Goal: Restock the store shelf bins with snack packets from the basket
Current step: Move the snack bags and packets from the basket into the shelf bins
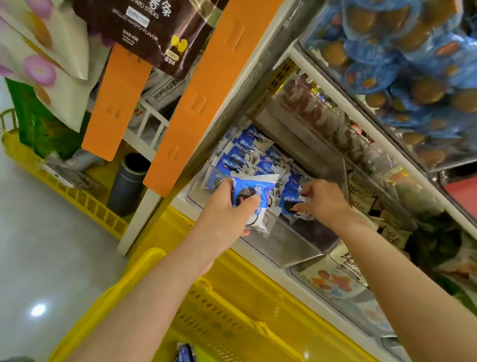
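Centre of the frame: a person restocks a clear plastic shelf bin on a low shelf, both bare arms reaching up from the bottom edge. The left hand grips a blue-and-white plastic snack packet by its lower half, thumb across the printed face, and holds it at the bin's front lip, not yet inside. Just to the right, the right hand has its fingers curled down, pinching a second blue-and-white packet that already lies at the front of the bin. Behind both, a stack of matching packets fills the bin's back half; its front right part shows bare plastic.

At bottom centre stands the yellow slotted plastic basket, with a few more blue-and-white packets lying in it.

The step in hand appears to be placing: the right hand seems to be settling one packet while the left brings the next. The next move likely calls for the left hand to carry its packet over the lip and set it in the open space at the front, then go down to the basket for more. The job looks well short of finished.

Orange plastic hanging strips cross the upper left.
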The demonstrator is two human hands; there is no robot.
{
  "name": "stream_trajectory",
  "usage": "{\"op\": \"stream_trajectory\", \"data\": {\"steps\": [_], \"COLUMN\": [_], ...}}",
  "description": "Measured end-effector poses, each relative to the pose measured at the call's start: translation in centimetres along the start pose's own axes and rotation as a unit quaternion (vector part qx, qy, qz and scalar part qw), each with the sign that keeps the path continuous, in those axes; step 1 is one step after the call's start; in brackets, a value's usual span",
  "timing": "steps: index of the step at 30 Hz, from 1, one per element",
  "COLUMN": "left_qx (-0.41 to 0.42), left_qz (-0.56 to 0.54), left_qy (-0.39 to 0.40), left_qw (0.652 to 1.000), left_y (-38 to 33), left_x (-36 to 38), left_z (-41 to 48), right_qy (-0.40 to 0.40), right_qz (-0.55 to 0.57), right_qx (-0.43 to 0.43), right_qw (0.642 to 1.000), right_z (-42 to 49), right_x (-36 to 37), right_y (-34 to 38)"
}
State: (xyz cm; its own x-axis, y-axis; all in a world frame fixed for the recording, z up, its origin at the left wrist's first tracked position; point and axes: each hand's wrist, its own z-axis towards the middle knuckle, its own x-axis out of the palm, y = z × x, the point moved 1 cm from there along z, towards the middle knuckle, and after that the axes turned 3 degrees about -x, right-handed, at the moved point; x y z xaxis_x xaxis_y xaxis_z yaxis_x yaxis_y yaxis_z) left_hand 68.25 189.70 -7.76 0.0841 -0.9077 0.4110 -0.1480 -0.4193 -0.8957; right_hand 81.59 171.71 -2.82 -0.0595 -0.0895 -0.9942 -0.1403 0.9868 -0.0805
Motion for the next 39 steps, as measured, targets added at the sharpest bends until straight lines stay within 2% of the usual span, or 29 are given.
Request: {"op": "stream_trajectory", "data": {"steps": [5,8,12,14,16,17,19,21,23,24,27,30,32,34,35,37,39], "left_qx": [-0.004,-0.001,-0.025,-0.041,-0.044,-0.041,-0.037,-0.031,-0.012,0.002,0.058,0.129,0.170,0.190,0.200,0.228,0.250], "left_qz": [-0.009,-0.015,-0.044,-0.056,-0.051,-0.045,-0.047,-0.056,-0.040,-0.023,0.078,0.186,0.240,0.290,0.329,0.426,0.513], "left_qy": [-0.007,-0.012,-0.016,-0.008,0.003,0.006,0.012,0.029,0.034,0.025,-0.026,-0.059,-0.064,-0.061,-0.064,-0.077,-0.069], "left_qw": [1.000,1.000,0.999,0.998,0.998,0.998,0.998,0.998,0.999,0.999,0.995,0.972,0.954,0.936,0.921,0.872,0.818], "left_y": [-0.2,-0.4,-0.5,-0.6,-0.6,-0.5,-0.4,-0.2,0.3,0.5,1.2,1.7,1.3,0.6,0.2,-0.6,-1.0], "left_x": [-0.8,-0.9,-0.8,-0.7,-0.6,-0.5,-0.1,0.5,1.2,1.5,2.4,3.2,3.4,3.2,3.0,2.5,2.0], "left_z": [0.1,-0.1,-0.5,-0.9,-1.4,-1.6,-2.0,-2.6,-3.1,-3.4,-4.2,-4.8,-4.7,-3.9,-3.3,-1.7,0.0], "right_qy": [0.064,0.089,0.075,0.009,-0.078,-0.099,-0.075,0.016,0.103,0.117,0.105,0.095,0.062,0.003,-0.041,-0.136,-0.164], "right_qz": [-0.049,-0.145,-0.149,-0.081,0.073,0.165,0.346,0.471,0.501,0.499,0.546,0.578,0.591,0.571,0.522,0.350,0.227], "right_qx": [0.018,0.015,0.018,0.003,-0.020,-0.032,-0.061,-0.070,-0.075,-0.081,-0.082,-0.056,-0.032,-0.023,-0.031,-0.047,-0.036], "right_qw": [0.997,0.985,0.986,0.997,0.994,0.981,0.933,0.879,0.856,0.855,0.827,0.808,0.804,0.821,0.852,0.926,0.959], "right_z": [-0.1,-0.5,-1.5,-2.2,-3.4,-4.2,-6.0,-8.4,-10.3,-11.1,-12.8,-13.7,-13.5,-12.8,-12.2,-10.3,-8.1], "right_x": [0.9,0.8,0.8,0.6,0.0,-0.4,-0.9,-1.1,-0.7,-0.5,-0.2,0.0,-0.5,-1.3,-1.8,-2.6,-2.7], "right_y": [0.4,1.1,1.4,1.5,2.3,2.8,3.9,4.8,5.1,5.1,4.6,4.0,3.4,2.4,1.6,0.2,-0.9]}}
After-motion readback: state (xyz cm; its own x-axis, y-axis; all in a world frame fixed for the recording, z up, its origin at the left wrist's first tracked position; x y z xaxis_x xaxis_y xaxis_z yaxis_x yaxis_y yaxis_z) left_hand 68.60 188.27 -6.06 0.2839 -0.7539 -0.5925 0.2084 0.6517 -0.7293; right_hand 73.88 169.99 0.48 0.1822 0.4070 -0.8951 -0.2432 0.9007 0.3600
